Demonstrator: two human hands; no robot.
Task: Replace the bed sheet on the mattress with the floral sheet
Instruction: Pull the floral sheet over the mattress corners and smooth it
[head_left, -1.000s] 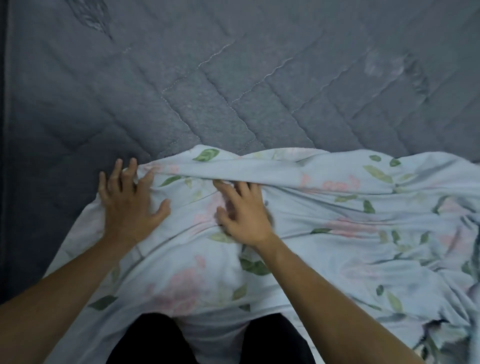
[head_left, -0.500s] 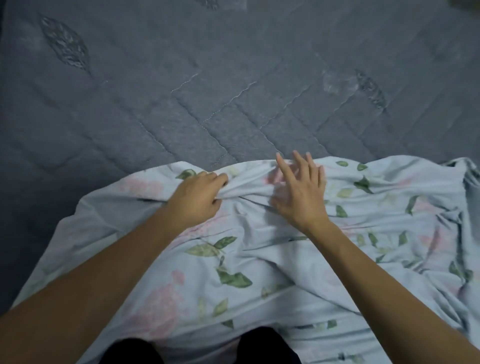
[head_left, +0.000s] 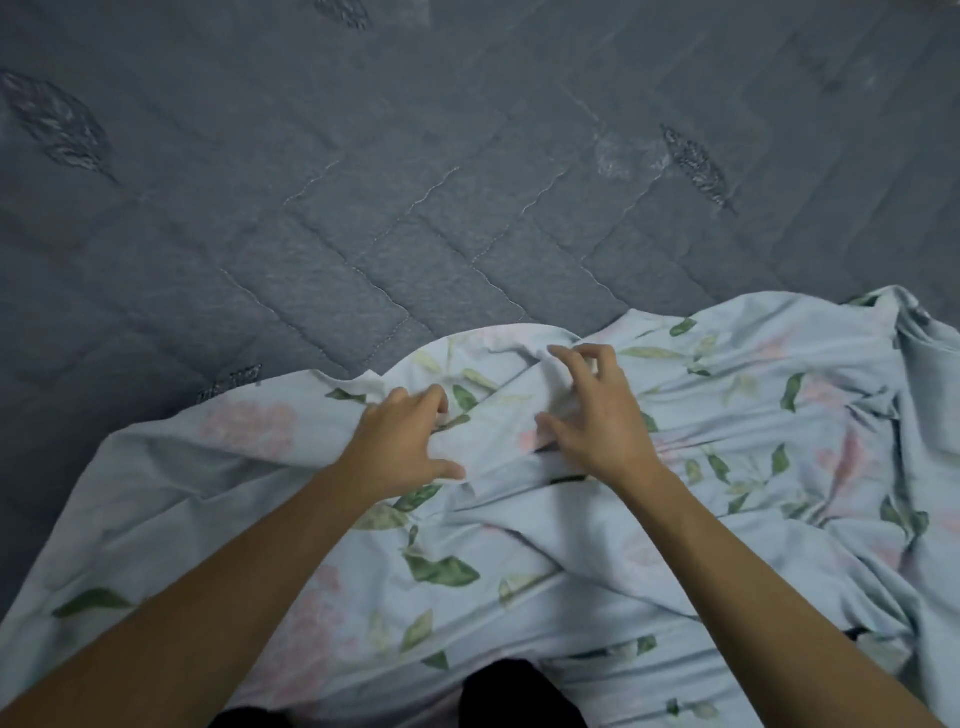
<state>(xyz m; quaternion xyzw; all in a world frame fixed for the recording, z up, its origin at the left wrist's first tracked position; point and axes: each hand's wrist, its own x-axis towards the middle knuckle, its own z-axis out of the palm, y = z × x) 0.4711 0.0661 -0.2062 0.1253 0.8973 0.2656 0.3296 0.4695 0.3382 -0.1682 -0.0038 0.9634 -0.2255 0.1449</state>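
Observation:
The floral sheet, pale blue with pink flowers and green leaves, lies crumpled over the near part of the grey quilted mattress. Its far edge curves across the middle of the view. My left hand sits near that edge, fingers curled into the cloth and thumb stretched out beside them. My right hand is just to its right, bent fingers and thumb on either side of a raised fold of the sheet. Both forearms reach in from the bottom corners.
Bare mattress with stitched diamond lines and embroidered leaf marks fills the far half and the left side. The sheet bunches into thicker folds at the right edge. My dark-clothed legs show at the bottom.
My left hand has stayed near the sheet's far edge. My right hand went from flat fingers to curled ones around a fold. The view has shifted slightly left.

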